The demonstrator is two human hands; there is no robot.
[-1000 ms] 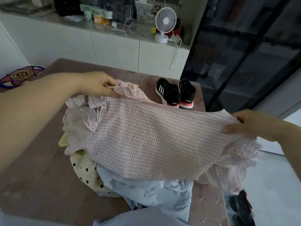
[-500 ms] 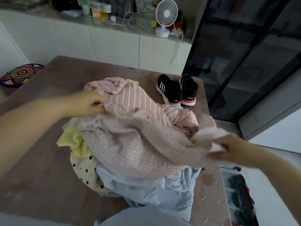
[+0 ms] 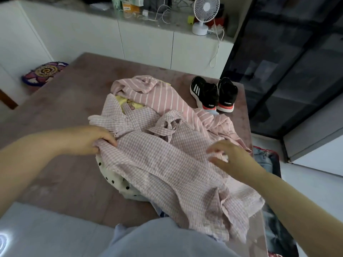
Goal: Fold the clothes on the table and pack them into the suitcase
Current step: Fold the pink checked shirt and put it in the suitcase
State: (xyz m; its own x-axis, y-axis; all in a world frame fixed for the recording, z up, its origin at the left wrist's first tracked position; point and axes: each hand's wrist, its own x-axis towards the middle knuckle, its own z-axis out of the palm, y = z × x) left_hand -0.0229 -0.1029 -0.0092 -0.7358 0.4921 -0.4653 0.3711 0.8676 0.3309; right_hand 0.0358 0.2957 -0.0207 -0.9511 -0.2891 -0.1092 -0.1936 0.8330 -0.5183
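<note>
A pink checked garment (image 3: 167,164) lies spread over the pile of clothes on the brown table (image 3: 61,112), its lower part hanging toward me over the front edge. My left hand (image 3: 87,140) pinches its left edge. My right hand (image 3: 230,156) hovers over its right side with fingers spread and relaxed, holding nothing. Under it lie a pink striped top (image 3: 159,97), a yellow piece (image 3: 128,104) and a cream dotted piece (image 3: 111,173). The open suitcase (image 3: 269,160) shows on the floor past the table's right edge, with clothes inside.
A pair of black sneakers (image 3: 213,93) stands at the table's far right. A white counter with a small fan (image 3: 204,13) and cables runs behind. A dark glass cabinet (image 3: 297,62) stands at right. A patterned cushion (image 3: 44,71) lies at left.
The checked garment, held up stretched between both hands, has been lowered onto the pile. My right hand let go of its right end. My left hand still holds the left edge.
</note>
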